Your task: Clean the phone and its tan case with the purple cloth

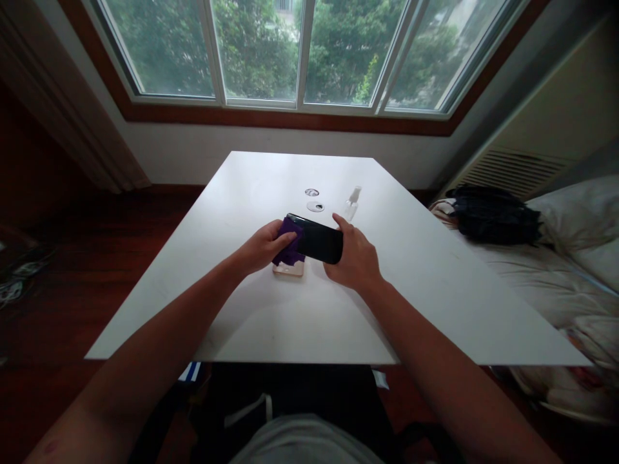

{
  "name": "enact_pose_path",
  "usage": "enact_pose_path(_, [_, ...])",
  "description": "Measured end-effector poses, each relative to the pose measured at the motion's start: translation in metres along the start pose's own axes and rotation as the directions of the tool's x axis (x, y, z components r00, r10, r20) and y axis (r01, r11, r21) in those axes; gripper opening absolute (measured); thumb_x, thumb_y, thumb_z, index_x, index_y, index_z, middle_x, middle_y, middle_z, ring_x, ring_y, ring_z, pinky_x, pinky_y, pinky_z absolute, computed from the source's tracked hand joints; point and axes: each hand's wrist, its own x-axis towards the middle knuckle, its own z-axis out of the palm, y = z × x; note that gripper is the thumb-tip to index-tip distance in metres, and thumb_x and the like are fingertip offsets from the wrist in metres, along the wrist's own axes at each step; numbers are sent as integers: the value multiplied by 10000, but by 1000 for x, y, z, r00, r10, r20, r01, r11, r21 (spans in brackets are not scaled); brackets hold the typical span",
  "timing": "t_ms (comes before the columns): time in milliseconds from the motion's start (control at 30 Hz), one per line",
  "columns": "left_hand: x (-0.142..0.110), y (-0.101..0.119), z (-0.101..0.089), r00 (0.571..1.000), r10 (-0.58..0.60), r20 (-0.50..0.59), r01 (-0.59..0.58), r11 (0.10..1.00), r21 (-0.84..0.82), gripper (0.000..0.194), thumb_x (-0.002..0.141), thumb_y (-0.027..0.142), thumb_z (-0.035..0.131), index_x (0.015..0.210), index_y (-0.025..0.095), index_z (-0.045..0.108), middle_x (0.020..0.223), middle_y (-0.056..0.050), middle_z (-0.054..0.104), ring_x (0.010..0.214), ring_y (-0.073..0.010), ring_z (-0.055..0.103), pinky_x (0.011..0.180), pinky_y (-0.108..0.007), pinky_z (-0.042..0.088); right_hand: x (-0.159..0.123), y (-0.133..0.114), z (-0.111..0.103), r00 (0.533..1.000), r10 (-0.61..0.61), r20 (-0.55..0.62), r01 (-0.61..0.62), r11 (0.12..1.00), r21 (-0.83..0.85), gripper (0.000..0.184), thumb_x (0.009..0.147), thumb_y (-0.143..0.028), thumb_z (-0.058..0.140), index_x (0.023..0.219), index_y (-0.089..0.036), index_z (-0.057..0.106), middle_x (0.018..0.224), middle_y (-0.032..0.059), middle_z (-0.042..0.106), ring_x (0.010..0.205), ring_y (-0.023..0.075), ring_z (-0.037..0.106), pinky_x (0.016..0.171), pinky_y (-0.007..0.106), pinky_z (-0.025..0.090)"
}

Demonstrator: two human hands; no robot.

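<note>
A black smartphone [318, 241] is held above the table, its dark face turned up toward me. My right hand [356, 256] grips its right end, with the index finger or thumb raised at the far edge. My left hand [265, 247] pinches a purple cloth [289, 243] against the phone's left end, thumb on top. Beneath the cloth, a pale phone case [289, 269] lies on the table, partly covered. Beyond the phone stands a clear spray bottle [353, 203] with a white top.
Two small round items, a ring-like one [312, 192] and a pale disc [316, 207], lie farther back on the white table [232, 328]. Past its far edge are a wall and window. A dark bag [493, 214] rests on bedding at the right.
</note>
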Motion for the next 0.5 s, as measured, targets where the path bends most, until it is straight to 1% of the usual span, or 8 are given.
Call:
enact_pose_path(100, [-2, 5, -5, 996, -39, 81, 43, 998, -52, 484, 818, 480, 787, 1076, 128, 579, 910, -71, 669, 749, -160, 668, 656, -288, 556, 0, 0, 0, 1000, -14, -13, 14, 1000, -24, 947, 697, -239, 666, 1569, -203, 298, 1183, 148, 655, 1020, 365, 641, 767, 496, 588])
enact_pose_path(167, [-2, 6, -4, 995, -51, 89, 56, 997, -54, 472, 825, 478, 777, 1076, 128, 582, 899, -71, 673, 725, -154, 659, 641, -282, 541, -1, -1, 0, 1000, -14, -19, 14, 1000, -23, 945, 704, -251, 668, 1571, -210, 293, 1188, 145, 654, 1024, 365, 636, 771, 498, 588])
enact_pose_path(200, [-2, 6, -3, 997, -46, 69, 48, 998, -32, 443, 843, 482, 755, 1056, 131, 588, 869, -62, 669, 703, -147, 646, 622, -271, 521, -1, -2, 1, 1000, -13, -22, 12, 1000, -21, 938, 712, -255, 666, 1570, -213, 291, 1187, 144, 653, 1027, 365, 634, 777, 500, 587])
enact_pose_path(233, [-1, 6, -1, 999, -34, 27, 33, 999, 9, 408, 869, 490, 723, 1025, 136, 594, 831, -51, 659, 678, -140, 627, 599, -259, 496, -1, -4, 1, 1000, -10, -25, 9, 1000, -19, 928, 720, -254, 662, 1569, -215, 290, 1183, 142, 651, 1031, 365, 631, 785, 503, 586])
enact_pose_path(300, [0, 4, 3, 994, 7, -108, 9, 989, 148, 370, 919, 518, 644, 933, 151, 600, 753, -28, 624, 634, -130, 580, 559, -247, 438, -2, -9, 2, 999, 1, -34, -2, 1000, -26, 908, 733, -247, 652, 1566, -213, 292, 1172, 143, 645, 1029, 365, 626, 797, 511, 584])
enact_pose_path(367, [1, 2, 7, 969, 53, -240, 21, 954, 299, 403, 953, 556, 568, 848, 168, 596, 695, -16, 589, 602, -131, 535, 531, -252, 384, -3, -16, 3, 999, 14, -43, -15, 999, -34, 898, 739, -238, 647, 1564, -207, 292, 1170, 148, 640, 1026, 365, 622, 801, 516, 581])
enact_pose_path(433, [1, 0, 9, 943, 93, -320, 38, 925, 379, 447, 974, 583, 508, 793, 182, 588, 661, -10, 564, 582, -133, 506, 521, -262, 347, -3, -24, 3, 998, 23, -54, -25, 999, -33, 892, 746, -235, 645, 1562, -203, 289, 1178, 154, 638, 1023, 363, 621, 798, 511, 581])
enact_pose_path(500, [2, -2, 8, 920, 127, -371, 33, 918, 396, 488, 988, 599, 459, 740, 192, 563, 629, -4, 537, 560, -132, 480, 513, -269, 318, -4, -31, 4, 998, 22, -65, -24, 999, -28, 877, 758, -239, 644, 1558, -201, 288, 1185, 155, 641, 1021, 358, 623, 795, 502, 582])
